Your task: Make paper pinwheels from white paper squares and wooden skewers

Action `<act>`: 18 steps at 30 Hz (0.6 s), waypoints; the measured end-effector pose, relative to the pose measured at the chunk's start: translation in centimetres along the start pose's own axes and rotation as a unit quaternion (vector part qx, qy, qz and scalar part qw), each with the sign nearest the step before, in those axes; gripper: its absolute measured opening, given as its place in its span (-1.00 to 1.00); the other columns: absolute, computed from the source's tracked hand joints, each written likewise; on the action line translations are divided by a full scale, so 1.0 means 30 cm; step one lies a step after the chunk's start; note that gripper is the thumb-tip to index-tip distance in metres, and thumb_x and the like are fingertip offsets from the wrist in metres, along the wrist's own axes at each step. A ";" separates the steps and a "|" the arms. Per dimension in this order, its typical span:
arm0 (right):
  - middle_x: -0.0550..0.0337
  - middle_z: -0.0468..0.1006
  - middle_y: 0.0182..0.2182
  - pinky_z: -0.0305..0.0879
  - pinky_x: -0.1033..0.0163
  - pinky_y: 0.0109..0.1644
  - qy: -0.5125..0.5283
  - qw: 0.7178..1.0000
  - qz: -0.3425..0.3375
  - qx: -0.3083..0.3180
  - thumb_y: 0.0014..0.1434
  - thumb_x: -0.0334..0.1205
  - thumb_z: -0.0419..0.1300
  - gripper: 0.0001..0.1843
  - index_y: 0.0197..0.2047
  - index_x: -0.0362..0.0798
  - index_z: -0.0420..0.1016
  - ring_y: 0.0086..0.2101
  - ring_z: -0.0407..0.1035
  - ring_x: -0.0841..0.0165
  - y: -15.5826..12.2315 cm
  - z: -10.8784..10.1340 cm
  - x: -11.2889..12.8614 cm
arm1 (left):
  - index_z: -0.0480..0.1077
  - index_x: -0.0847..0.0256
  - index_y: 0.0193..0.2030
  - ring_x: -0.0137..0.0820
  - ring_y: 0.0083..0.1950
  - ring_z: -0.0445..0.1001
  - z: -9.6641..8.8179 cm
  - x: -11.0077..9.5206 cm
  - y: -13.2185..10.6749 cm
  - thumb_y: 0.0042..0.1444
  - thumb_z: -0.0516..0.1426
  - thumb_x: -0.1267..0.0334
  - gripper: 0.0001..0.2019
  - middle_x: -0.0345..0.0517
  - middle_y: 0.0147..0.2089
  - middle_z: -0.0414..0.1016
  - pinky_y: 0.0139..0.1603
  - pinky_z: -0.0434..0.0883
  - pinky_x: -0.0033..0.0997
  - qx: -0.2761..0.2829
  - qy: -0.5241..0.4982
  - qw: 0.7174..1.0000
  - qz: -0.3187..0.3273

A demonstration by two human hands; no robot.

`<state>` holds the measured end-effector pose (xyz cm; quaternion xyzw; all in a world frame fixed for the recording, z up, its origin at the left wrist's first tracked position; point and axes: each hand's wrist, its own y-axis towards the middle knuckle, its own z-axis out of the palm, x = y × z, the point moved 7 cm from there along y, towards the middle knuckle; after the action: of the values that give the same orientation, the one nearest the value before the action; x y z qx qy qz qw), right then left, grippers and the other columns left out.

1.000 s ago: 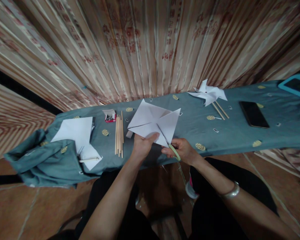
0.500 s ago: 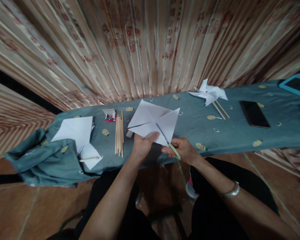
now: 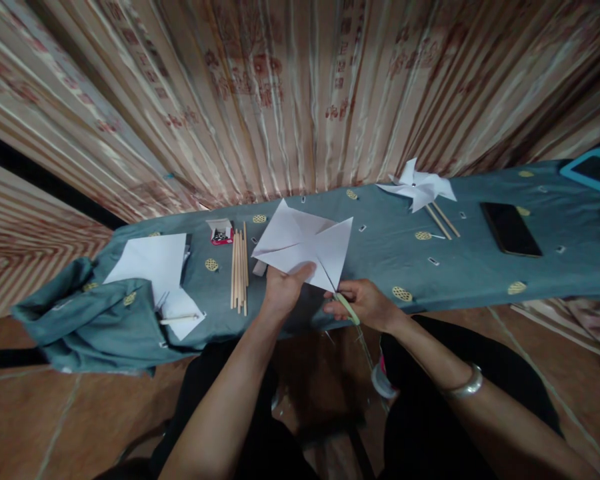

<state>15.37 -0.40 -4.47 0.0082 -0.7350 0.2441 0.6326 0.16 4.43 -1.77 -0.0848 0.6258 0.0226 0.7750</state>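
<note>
A square white sheet of paper [image 3: 305,233] with slits running in from its corners is held above the cloth-covered table. My left hand [image 3: 283,288] is closed on its near edge, thumb on top and fingers hidden beneath. In my right hand [image 3: 365,305] is a pair of scissors [image 3: 347,308] with pale green handles. The blades lie along the slit at the sheet's near right corner, partly hidden by the paper. Just behind my left hand, a small pale block [image 3: 260,268] shows from under the sheet's left corner.
Left of the sheet lie a bundle of wooden sticks [image 3: 239,270], a small red box of metal pieces [image 3: 222,232] and white paper sheets [image 3: 153,257]. To the right are a paper pinwheel [image 3: 417,187], a dark phone [image 3: 510,229] and a blue-framed tablet [image 3: 595,170]. A curtain [image 3: 300,100] hangs behind the table [image 3: 380,247].
The paper has shifted slightly left and its slits look narrower. The scissors have moved a little down toward the sheet's near right corner with my right hand.
</note>
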 end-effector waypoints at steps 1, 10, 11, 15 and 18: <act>0.29 0.49 -0.63 0.24 0.34 -0.52 -0.022 1.000 0.003 0.007 -0.22 0.17 0.44 -0.48 -0.40 -0.11 0.51 -0.59 0.33 0.44 -0.002 -0.005 -0.012 | 0.51 0.30 -0.19 -0.22 -0.22 0.55 -0.007 -0.001 0.007 -0.36 0.36 0.28 -0.54 -0.02 -0.27 0.61 -0.11 0.47 -0.23 -0.006 -0.002 1.000 0.003; 0.09 0.63 -0.41 0.31 0.22 -0.27 -0.467 0.851 0.001 -0.238 0.14 -0.03 0.26 -0.56 0.02 -0.09 0.50 -0.33 0.56 0.15 -0.047 -0.258 0.000 | 0.48 0.26 -0.32 -0.25 -0.25 0.56 -0.022 0.038 0.060 -0.38 0.37 0.29 -0.63 -0.05 -0.28 0.61 -0.13 0.48 -0.23 -0.030 -0.045 0.998 -0.010; 0.05 0.65 -0.36 0.32 0.21 -0.25 -0.490 0.833 0.016 -0.254 0.17 -0.04 0.23 -0.52 0.10 -0.11 0.44 -0.29 0.57 0.12 -0.050 -0.284 0.005 | 0.48 0.25 -0.33 -0.24 -0.25 0.56 -0.011 0.055 0.060 -0.39 0.36 0.29 -0.63 -0.05 -0.29 0.62 -0.12 0.48 -0.22 -0.023 -0.047 0.999 -0.016; -0.13 0.67 -0.29 0.34 0.15 -0.20 -0.566 0.771 0.089 -0.280 0.25 -0.07 0.14 -0.50 0.16 -0.18 0.36 -0.22 0.57 0.04 -0.047 -0.359 0.016 | 0.49 0.23 -0.33 -0.20 -0.23 0.57 0.048 0.136 0.052 -0.38 0.36 0.29 -0.64 -0.05 -0.28 0.63 -0.09 0.49 -0.16 0.012 -0.047 0.998 -0.045; -0.23 0.65 -0.30 0.36 0.11 -0.18 -0.596 0.735 0.115 -0.303 0.26 -0.07 0.11 -0.53 0.11 -0.21 0.39 -0.21 0.57 0.00 -0.034 -0.388 0.031 | 0.50 0.24 -0.31 -0.18 -0.19 0.57 0.081 0.181 0.048 -0.39 0.36 0.31 -0.63 -0.02 -0.24 0.63 -0.04 0.48 -0.15 0.031 -0.035 0.998 -0.052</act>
<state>26.29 3.27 -2.30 -0.1242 -0.9920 0.0244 0.0010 3.47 5.87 -6.71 -0.0924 0.5938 -0.0345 0.7986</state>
